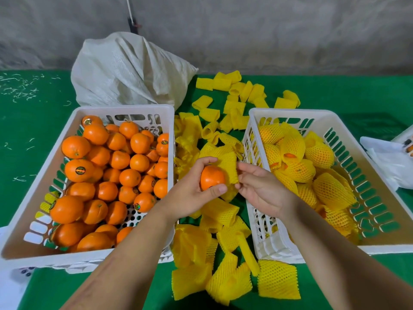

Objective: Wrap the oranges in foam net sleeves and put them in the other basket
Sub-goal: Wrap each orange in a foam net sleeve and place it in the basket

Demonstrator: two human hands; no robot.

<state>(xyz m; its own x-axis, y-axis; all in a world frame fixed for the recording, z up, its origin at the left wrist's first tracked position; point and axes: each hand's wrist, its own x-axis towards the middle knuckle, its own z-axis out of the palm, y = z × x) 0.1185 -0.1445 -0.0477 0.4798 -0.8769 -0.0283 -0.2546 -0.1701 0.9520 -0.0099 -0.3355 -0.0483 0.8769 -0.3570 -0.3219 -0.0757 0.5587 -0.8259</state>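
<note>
My left hand (192,193) grips a bare orange (211,177) between the two baskets, thumb under it and fingers over its top. A yellow foam net sleeve (228,163) covers the orange's right side. My right hand (260,189) pinches the sleeve's edge with its fingertips. The left white basket (125,109) holds several unwrapped oranges (116,171), some with stickers. The right white basket (290,114) holds several oranges wrapped in yellow net sleeves (312,166).
Loose yellow sleeves (223,260) lie scattered on the green table (33,135) between and behind the baskets. A white woven sack (127,68) stands at the back. White plastic bags (388,162) lie at the right edge. A grey wall rises behind.
</note>
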